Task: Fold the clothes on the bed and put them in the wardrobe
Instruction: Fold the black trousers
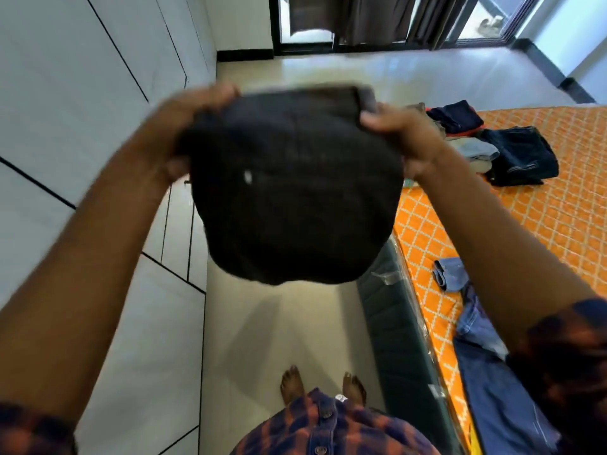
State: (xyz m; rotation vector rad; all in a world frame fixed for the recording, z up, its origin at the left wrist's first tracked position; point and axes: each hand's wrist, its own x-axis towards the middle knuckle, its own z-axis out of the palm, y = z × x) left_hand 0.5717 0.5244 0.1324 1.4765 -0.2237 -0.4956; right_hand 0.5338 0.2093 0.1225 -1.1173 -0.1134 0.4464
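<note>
A folded dark grey garment [295, 192] hangs in the air in front of me, over the floor between bed and wardrobe. My left hand [193, 123] grips its upper left edge and my right hand [400, 129] grips its upper right edge, both raised at chest height. The white wardrobe [82, 110] with closed panel doors fills the left side. The bed with an orange patterned sheet [542, 211] is at the right, holding a pile of folded dark clothes [519, 156] at its far end and unfolded blue jeans [486, 366] near me.
A narrow strip of cream tiled floor [289, 330] runs between wardrobe and bed, with my bare feet on it. A small blue cloth piece [450, 274] lies on the sheet. Dark curtains and a glass door [394, 21] stand at the far end.
</note>
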